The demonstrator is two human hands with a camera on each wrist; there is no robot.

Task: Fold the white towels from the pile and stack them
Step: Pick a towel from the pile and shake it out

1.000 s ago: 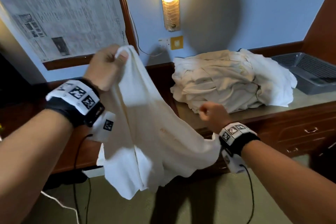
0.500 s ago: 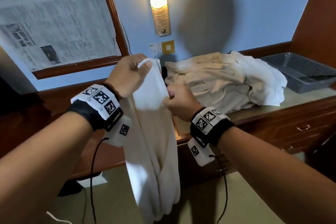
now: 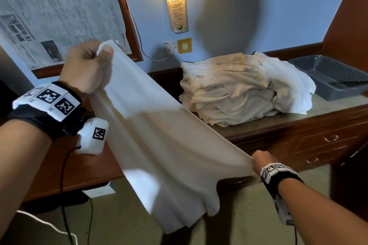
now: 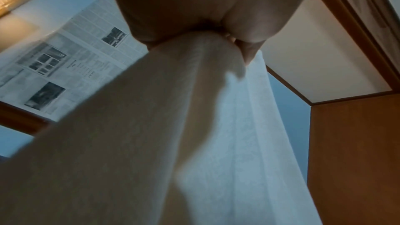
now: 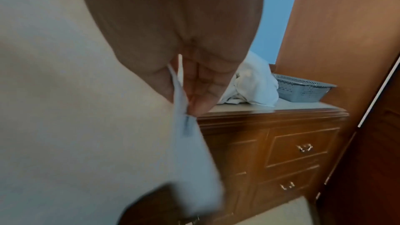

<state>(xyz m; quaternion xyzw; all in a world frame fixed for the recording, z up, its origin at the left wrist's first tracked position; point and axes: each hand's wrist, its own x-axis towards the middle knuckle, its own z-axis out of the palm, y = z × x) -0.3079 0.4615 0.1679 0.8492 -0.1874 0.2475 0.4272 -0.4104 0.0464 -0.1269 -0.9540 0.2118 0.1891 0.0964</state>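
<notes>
countertop half behind towel

One held towel, one towel pile, one basket

I see a brown wooden dresser with drawers, past my right hand, which pinches a towel. On its top lies a big pile of white towels, up from that pinch. A gray basket sits just beside the pile, farther right
</notes>
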